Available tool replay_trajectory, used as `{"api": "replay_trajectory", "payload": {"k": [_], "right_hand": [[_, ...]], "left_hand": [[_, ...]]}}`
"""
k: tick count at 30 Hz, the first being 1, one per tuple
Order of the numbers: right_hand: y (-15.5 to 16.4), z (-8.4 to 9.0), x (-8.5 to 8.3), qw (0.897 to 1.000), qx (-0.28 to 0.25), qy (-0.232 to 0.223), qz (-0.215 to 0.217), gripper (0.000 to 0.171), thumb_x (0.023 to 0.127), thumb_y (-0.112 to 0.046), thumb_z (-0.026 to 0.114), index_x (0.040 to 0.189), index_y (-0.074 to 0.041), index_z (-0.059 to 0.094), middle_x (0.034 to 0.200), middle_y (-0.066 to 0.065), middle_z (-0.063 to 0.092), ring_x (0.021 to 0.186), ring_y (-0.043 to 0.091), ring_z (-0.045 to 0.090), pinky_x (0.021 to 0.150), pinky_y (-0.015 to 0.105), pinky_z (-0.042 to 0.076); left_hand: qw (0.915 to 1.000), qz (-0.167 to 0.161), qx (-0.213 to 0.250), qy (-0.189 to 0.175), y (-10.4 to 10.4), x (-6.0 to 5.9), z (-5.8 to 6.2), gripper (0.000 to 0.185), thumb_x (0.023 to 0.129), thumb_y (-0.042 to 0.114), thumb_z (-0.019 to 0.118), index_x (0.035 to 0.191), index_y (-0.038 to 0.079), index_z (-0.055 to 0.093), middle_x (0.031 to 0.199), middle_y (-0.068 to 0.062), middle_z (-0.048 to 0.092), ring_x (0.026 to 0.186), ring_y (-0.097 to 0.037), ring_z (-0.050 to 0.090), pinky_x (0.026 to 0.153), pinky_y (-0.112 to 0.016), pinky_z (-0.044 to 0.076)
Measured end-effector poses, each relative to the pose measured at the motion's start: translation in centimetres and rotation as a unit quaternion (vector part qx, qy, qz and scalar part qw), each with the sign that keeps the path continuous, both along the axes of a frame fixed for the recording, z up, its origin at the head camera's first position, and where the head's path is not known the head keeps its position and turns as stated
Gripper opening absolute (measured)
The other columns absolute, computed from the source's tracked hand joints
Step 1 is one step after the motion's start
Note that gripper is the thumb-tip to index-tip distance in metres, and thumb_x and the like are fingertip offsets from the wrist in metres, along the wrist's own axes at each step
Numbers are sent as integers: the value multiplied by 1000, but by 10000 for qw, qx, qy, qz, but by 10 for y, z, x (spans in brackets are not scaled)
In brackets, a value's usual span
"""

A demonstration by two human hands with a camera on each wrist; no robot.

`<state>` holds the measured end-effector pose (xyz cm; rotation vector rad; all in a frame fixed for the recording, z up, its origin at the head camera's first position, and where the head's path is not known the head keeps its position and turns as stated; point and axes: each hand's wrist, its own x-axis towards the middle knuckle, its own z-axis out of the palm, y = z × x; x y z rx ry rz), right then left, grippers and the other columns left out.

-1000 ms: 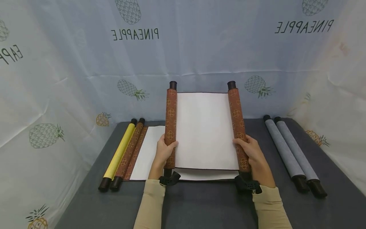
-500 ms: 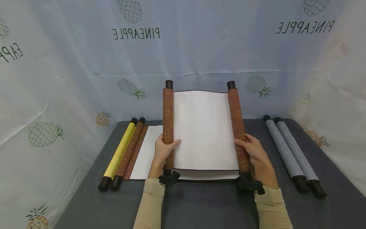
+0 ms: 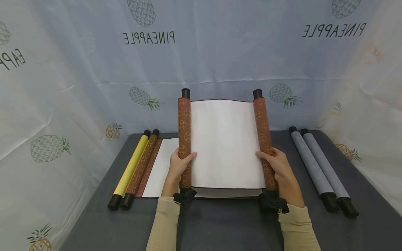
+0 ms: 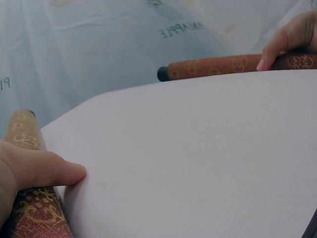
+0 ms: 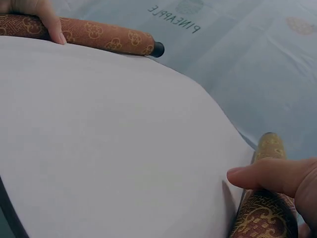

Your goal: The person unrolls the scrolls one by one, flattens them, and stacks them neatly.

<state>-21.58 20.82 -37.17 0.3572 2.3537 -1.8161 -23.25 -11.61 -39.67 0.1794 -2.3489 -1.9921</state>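
A dark grey table [image 3: 220,223] stands inside a booth of pale cloth [image 3: 78,69] printed with pineapples and the mirrored word PINEAPPLE. Over the middle of this table a brown patterned scroll [image 3: 226,143] is held up, partly unrolled — a white sheet stretched between two rolled ends. The left hand [image 3: 178,166] wraps around the lower part of the left roll [image 3: 184,136], thumb lying across onto the sheet's edge; the right hand [image 3: 278,167] wraps around the lower part of the right roll [image 3: 263,136] the same way. Under the scroll, flat on the table, another opened scroll [image 3: 160,167] lies with its brown roll towards the table's left edge, a yellow roll [image 3: 132,165] touching it on the outer side. Near the table's right edge lie two grey rolls [image 3: 317,167] — side by side, touching.
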Motion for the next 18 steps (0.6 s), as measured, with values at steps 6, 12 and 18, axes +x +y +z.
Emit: {"api": "replay_trajectory", "payload": {"k": [6,12,18], "right_hand": [[3,2,0,9999,-53,-8,-133,92,95,-35,56,154,-2,-7,162,22,-2,150,42,6,121,55,16],[5,2,-1,9995,-76,-54,-316,92,95,-35,54,153,-1,-8,162,23,-3,151,41,3,121,58,12],[6,2,0,9993,-144,-168,-303,93,95,-36,52,152,0,-12,161,24,-8,150,41,1,121,58,10]], "left_hand": [[9999,-70,129,-69,-1,-1,1,55,84,26,73,129,2,52,118,-16,58,96,-20,57,76,-26,44],[9993,-178,292,-146,-2,-1,2,48,87,24,69,126,2,53,112,-12,57,91,-17,54,74,-27,44],[9991,-182,348,-150,-1,0,2,49,88,22,67,129,0,52,114,-14,57,91,-17,55,73,-25,45]]}}
